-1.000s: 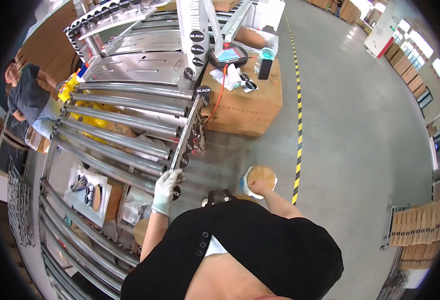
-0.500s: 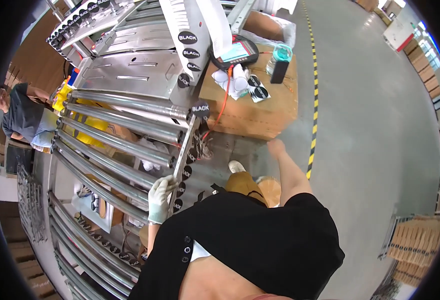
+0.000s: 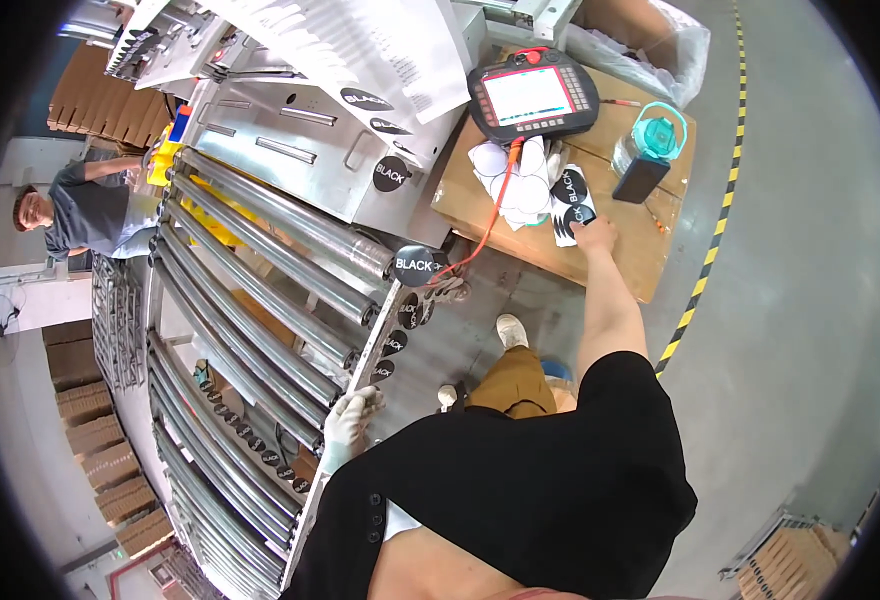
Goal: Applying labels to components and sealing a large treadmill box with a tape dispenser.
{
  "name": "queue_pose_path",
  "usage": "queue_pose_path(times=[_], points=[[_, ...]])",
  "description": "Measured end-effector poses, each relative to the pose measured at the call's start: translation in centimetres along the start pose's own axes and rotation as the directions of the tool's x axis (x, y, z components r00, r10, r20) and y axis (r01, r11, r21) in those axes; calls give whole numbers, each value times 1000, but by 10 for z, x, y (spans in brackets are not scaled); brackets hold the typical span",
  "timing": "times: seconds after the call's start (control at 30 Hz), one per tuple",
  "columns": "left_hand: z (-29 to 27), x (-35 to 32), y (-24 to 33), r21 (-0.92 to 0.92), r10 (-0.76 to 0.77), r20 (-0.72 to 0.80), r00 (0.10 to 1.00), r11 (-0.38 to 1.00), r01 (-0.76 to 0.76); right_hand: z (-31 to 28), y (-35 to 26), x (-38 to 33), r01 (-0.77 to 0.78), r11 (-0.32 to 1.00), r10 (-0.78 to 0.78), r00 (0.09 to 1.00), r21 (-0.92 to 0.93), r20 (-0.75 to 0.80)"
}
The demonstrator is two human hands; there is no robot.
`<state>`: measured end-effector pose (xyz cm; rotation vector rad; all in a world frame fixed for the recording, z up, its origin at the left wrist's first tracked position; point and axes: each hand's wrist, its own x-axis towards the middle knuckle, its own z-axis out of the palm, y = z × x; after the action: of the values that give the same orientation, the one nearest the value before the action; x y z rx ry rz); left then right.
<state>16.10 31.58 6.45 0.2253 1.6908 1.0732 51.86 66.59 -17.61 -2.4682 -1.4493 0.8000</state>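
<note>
The gloved left hand (image 3: 348, 425) rests on the side rail (image 3: 360, 385) of the roller conveyor (image 3: 260, 290), fingers curled loosely against the metal, gripping nothing else. Farther out, the bare right hand (image 3: 595, 237) reaches onto the cardboard box (image 3: 570, 255), fingertips pressed down on a round black sticker (image 3: 572, 214) beside white backing discs (image 3: 515, 185). Beyond lie a handheld control pendant (image 3: 538, 97) and 1 teal bottle (image 3: 655, 135). A person (image 3: 85, 210) stands at the conveyor's far side.
</note>
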Motion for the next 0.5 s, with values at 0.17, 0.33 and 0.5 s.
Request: queue_pose_path(times=[0.17, 0.33, 0.5], points=[[23, 11, 6, 25, -65, -5, 998, 998, 65, -21, -20, -4, -137, 982, 147, 986, -134, 72], [52, 13, 20, 76, -27, 37, 999, 997, 24, -16, 1, 6, -39, 999, 38, 996, 13, 84], [66, 21, 24, 98, -9, 67, 998, 995, 2, -23, 14, 8, 95, 935, -98, 995, 340, -9]])
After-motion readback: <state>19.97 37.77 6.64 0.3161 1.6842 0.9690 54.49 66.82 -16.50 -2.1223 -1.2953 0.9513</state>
